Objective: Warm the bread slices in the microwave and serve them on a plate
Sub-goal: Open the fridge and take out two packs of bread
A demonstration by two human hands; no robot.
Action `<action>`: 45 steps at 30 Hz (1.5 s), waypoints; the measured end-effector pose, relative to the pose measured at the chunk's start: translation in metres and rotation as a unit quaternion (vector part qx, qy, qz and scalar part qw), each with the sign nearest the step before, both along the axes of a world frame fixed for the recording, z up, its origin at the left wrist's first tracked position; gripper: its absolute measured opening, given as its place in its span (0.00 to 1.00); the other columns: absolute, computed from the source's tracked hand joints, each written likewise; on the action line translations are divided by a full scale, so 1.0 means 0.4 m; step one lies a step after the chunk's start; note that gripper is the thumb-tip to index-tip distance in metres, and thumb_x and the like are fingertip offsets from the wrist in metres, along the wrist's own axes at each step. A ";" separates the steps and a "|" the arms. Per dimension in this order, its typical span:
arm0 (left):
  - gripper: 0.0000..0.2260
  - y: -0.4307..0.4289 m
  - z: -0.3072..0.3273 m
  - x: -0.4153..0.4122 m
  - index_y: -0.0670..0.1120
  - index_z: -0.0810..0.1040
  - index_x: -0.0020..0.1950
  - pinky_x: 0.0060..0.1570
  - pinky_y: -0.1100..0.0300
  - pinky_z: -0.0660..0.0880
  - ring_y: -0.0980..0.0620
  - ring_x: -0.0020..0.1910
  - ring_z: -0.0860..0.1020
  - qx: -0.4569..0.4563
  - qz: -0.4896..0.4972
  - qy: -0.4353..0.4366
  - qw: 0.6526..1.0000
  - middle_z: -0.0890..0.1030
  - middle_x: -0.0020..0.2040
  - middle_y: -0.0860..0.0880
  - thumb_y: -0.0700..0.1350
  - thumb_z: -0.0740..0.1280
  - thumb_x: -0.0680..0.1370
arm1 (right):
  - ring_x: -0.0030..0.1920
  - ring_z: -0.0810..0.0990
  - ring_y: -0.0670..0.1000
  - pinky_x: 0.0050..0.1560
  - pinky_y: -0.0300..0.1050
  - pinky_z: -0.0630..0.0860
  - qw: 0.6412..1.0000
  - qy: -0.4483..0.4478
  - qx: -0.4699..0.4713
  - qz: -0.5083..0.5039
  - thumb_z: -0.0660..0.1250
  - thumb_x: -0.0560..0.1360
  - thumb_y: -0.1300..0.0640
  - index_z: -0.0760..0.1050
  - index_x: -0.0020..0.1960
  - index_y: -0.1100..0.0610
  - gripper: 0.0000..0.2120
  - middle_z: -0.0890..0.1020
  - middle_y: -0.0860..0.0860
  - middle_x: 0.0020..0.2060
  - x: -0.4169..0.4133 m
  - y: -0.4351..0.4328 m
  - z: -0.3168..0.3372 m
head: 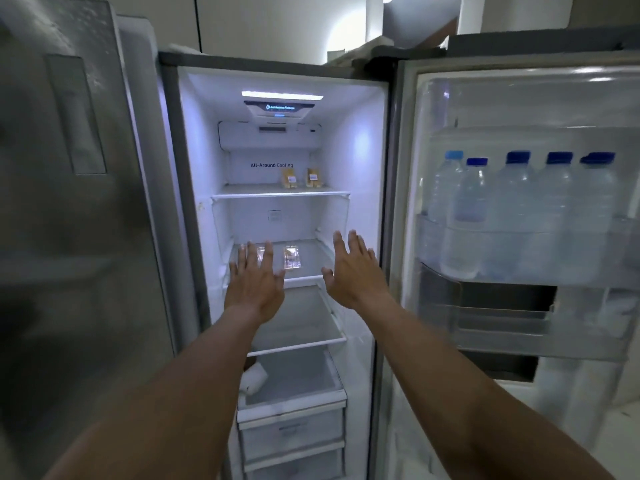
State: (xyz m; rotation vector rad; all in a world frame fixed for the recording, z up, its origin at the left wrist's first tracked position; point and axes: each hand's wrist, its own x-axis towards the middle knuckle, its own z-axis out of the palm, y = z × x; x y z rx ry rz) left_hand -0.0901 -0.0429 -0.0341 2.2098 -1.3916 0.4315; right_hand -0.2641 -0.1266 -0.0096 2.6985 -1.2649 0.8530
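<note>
Head view gives me both hands spread wide, holding nothing: left hand (254, 284), right hand (353, 271). Between them, a little beyond the fingertips on the middle shelf (303, 279), lies a clear box (292, 258), probably the bread. Its long axis points away from me. The left hand is nearer. The upper shelf (280, 195) limits lifting room.

Brushed steel, dull sheen, on the closed door (69, 237) left of the fridge cavity (273, 216). Inside the cavity, smooth glossy white plastic walls (360, 161), clear glass shelves (280, 195). Right of the cavity, glossy clear plastic bottles (469, 202), matt blue caps (518, 157), frosted translucent plastic bin (519, 258).
</note>
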 end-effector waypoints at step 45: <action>0.49 -0.967 -0.281 0.671 0.53 0.33 0.80 0.67 0.46 0.67 0.35 0.71 0.67 0.101 0.175 0.235 0.951 0.60 0.78 0.39 0.64 0.66 0.76 | 0.67 0.68 0.64 0.67 0.57 0.68 0.965 -0.012 0.259 -0.037 0.64 0.74 0.37 0.44 0.79 0.60 0.47 0.69 0.63 0.69 0.807 -0.961 -0.335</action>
